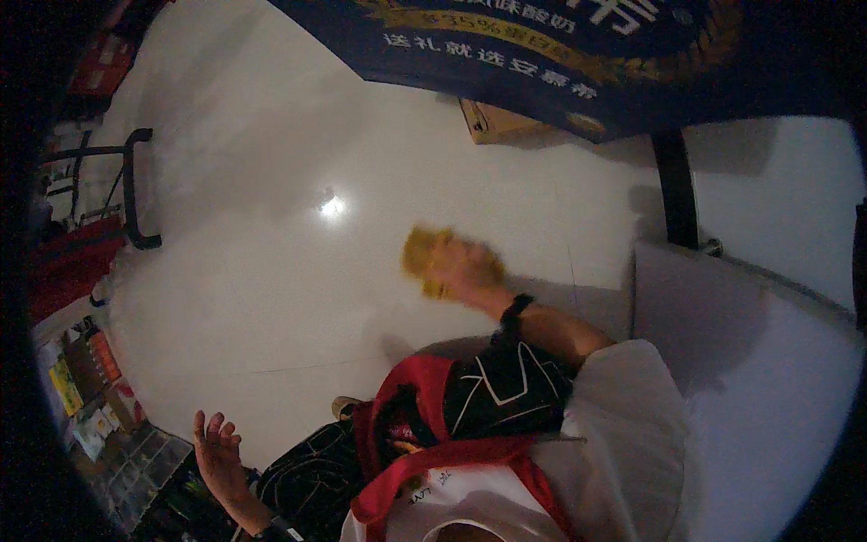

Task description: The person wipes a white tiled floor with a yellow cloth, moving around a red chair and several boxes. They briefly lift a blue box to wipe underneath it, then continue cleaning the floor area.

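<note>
My right hand [477, 267], with a black band at its wrist, is closed on a crumpled yellow cloth [421, 254] over the pale tiled floor [271, 284]. The cloth and hand are blurred, and the cloth shows on both sides of the fingers. At the lower left, my left hand [220, 457] is raised with its fingers spread and holds nothing. A red apron [413, 461] lies over my white shirt and dark patterned trousers.
A dark blue printed panel [542, 61] juts in at the top, with a cardboard box [504, 123] beneath it. At right stand a black post [675, 190] and a white surface [758, 352]. Shelved goods [88, 379] and a black metal frame [132, 190] line the left.
</note>
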Available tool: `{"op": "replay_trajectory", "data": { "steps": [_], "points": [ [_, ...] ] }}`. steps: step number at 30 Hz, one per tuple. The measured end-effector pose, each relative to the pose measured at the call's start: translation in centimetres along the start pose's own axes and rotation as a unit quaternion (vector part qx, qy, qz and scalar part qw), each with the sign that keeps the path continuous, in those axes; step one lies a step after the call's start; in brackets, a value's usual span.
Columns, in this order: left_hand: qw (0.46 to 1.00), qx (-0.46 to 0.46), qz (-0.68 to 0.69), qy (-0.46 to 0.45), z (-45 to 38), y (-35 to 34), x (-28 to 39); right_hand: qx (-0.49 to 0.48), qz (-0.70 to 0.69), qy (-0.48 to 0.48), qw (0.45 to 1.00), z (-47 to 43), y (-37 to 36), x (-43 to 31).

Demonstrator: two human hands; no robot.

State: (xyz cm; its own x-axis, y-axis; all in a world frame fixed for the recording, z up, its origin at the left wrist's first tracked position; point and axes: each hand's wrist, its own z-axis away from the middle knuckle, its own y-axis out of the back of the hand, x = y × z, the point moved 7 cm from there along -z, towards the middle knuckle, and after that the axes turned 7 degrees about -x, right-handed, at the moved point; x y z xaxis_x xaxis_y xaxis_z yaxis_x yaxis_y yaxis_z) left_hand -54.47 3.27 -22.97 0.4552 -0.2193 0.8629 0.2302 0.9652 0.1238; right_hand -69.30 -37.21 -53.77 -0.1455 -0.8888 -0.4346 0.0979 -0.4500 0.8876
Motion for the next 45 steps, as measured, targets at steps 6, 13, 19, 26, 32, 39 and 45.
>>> {"op": "replay_trajectory", "data": {
  "steps": [6,13,19,26,32,39,45],
  "points": [
    [0.994,-0.084,-0.043,-0.047,-1.8,-3.1,1.9,-0.151,-0.419,0.276,0.852,2.4,-5.4,-7.2],
    [0.998,0.008,-0.037,-0.043,-2.1,-1.8,2.1,0.179,-0.383,-0.094,0.901,4.4,4.8,16.4],
    [0.991,-0.111,-0.059,-0.037,-3.1,-4.4,2.2,0.044,0.129,-0.439,0.888,9.2,12.0,26.3],
    [0.984,-0.139,-0.086,-0.073,-3.4,-5.6,1.9,0.061,-0.054,-0.128,0.988,10.4,-0.3,7.3],
    [0.974,-0.206,-0.052,-0.077,-6.2,-7.9,2.0,-0.026,-0.545,-0.114,0.830,8.3,0.2,7.2],
    [0.986,-0.129,-0.106,-0.024,-6.8,-8.4,1.0,0.165,0.030,-0.408,0.897,14.3,6.0,17.7],
    [0.982,-0.147,-0.114,-0.039,-7.0,-8.1,0.7,0.135,-0.068,-0.530,0.834,28.7,3.3,14.5]
  ]
}}
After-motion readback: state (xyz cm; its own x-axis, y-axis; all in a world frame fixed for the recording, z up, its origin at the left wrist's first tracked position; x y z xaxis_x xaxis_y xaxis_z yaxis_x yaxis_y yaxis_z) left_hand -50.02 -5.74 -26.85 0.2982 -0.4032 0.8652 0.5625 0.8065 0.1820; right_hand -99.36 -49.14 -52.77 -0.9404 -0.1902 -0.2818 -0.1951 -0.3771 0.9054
